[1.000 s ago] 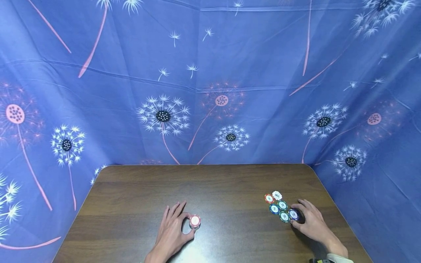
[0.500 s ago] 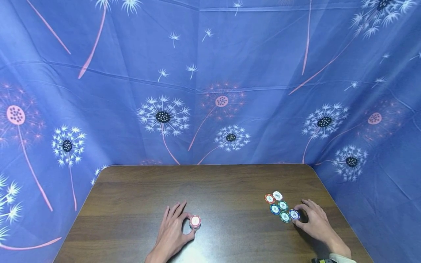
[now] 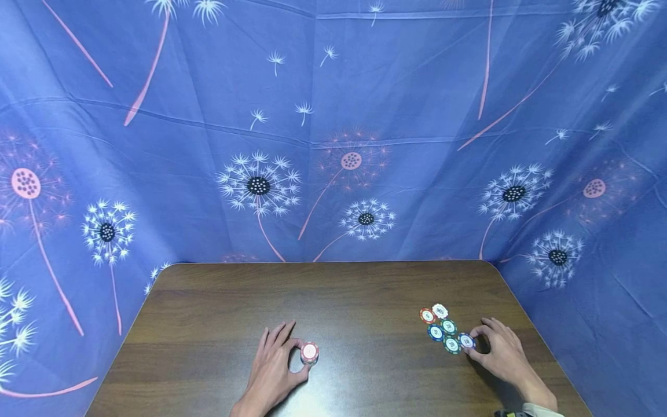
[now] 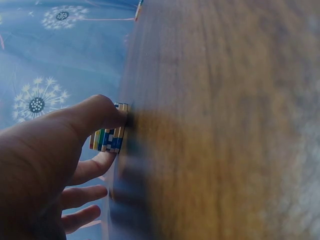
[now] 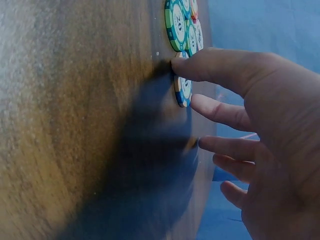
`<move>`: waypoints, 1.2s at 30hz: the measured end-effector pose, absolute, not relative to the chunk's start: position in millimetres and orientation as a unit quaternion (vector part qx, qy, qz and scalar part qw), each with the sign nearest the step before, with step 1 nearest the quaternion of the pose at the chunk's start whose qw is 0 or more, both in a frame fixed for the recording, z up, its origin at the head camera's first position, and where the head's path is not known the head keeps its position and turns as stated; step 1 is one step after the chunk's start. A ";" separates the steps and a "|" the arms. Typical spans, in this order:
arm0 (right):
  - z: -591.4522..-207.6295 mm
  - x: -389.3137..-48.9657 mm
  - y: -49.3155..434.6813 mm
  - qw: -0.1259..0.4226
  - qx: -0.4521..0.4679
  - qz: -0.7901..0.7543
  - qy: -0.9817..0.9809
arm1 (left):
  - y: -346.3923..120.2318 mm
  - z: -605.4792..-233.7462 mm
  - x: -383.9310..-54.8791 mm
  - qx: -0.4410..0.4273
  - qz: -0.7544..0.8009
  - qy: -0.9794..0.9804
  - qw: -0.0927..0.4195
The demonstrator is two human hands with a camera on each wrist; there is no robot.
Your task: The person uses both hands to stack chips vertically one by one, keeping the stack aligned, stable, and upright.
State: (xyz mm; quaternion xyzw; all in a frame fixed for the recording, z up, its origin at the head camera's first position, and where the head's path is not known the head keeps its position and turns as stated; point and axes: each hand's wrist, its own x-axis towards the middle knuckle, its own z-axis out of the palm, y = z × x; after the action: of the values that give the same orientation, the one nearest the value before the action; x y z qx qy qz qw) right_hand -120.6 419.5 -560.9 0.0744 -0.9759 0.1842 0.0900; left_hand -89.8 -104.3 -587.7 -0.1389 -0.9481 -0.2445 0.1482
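Observation:
Upright on the table in the head view is a stack of poker chips [image 3: 310,351] with a red-edged chip on top. My left hand [image 3: 275,362] pinches this stack [image 4: 109,140] between thumb and index finger, its other fingers stretched out. My right hand [image 3: 497,350] has thumb and index fingertip at the edges of a blue-and-white poker chip [image 3: 466,340] lying flat. In the right wrist view the thumb covers part of that chip [image 5: 183,90], and the other fingers are spread apart. It lies against a green poker chip [image 3: 451,345].
Several more flat chips form a cluster: a blue chip [image 3: 435,332], another green chip [image 3: 448,326], a red chip [image 3: 428,315] and a white chip [image 3: 440,311]. A brown wooden table [image 3: 234,295] meets a blue dandelion-print cloth [image 3: 411,104] at back and sides.
My right hand has shifted slightly to the right, uncovering more of the blue-and-white chip's edge. The left hand and its stack have stayed in place.

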 end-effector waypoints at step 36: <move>-568.5 -107.4 418.6 0.126 0.029 0.178 -0.975 | -103.2 -586.0 -89.2 -0.148 -0.242 -0.943 0.174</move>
State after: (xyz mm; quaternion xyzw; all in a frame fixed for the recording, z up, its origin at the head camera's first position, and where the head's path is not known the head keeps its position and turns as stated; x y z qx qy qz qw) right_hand -107.4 418.6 -568.5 0.0290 -0.9754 0.1783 0.1265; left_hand -89.2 -103.2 -586.0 -0.1476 -0.9431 -0.2417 0.1741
